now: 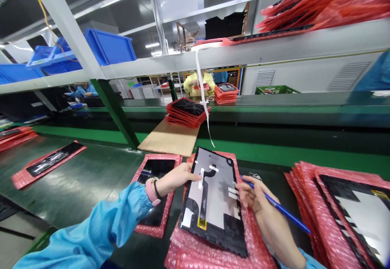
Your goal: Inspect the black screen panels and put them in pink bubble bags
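A tablet screen panel (217, 192), its grey back facing up with black and white tape and a small gold connector, is tilted above a stack of pink bubble-wrap sleeves (195, 250). My left hand (178, 177) grips its left edge, thumb on the back, fingers hidden underneath. Between the fingers of my right hand (258, 200) is a blue pen (284, 212), its tip near the panel's upper right edge. Left of the panel, another screen (152, 212) lies dark side up on a pink sleeve.
On the right stands a pile of sleeved panels (329, 204). Behind, more panels (187, 112) are stacked on a wooden board (170, 137). A green post (115, 112) rises at the left, and a white strip (202, 94) hangs from the shelf. Across the bench sits a person in yellow (190, 83).
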Motion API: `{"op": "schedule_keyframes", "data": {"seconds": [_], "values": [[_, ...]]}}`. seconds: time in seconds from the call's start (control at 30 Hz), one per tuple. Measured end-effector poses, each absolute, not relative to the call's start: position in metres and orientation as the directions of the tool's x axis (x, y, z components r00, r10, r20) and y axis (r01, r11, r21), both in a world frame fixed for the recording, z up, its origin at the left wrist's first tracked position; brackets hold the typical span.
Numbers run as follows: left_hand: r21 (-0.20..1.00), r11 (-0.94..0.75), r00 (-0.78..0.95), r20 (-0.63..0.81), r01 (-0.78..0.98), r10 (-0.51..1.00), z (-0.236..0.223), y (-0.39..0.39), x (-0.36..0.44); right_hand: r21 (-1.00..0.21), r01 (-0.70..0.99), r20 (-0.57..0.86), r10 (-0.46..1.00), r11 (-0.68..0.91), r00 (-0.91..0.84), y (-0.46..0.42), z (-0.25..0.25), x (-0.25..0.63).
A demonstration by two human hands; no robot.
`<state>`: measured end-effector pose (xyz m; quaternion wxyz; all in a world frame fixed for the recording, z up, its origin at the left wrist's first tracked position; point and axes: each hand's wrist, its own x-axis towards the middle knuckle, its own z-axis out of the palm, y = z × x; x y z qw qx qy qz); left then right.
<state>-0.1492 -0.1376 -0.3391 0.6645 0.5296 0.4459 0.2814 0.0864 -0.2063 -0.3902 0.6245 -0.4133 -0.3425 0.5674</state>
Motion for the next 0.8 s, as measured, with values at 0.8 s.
{"op": "schedule_keyframes", "data": {"seconds": [0.8], "values": [[0.938, 0.139, 0.157, -0.093, -0.318, 0.983, -0.328, -0.183, -0.133, -0.876, -0.479, -0.124, 0.986, -0.054, 0.115, -0.205, -0.368, 0.094]]}}
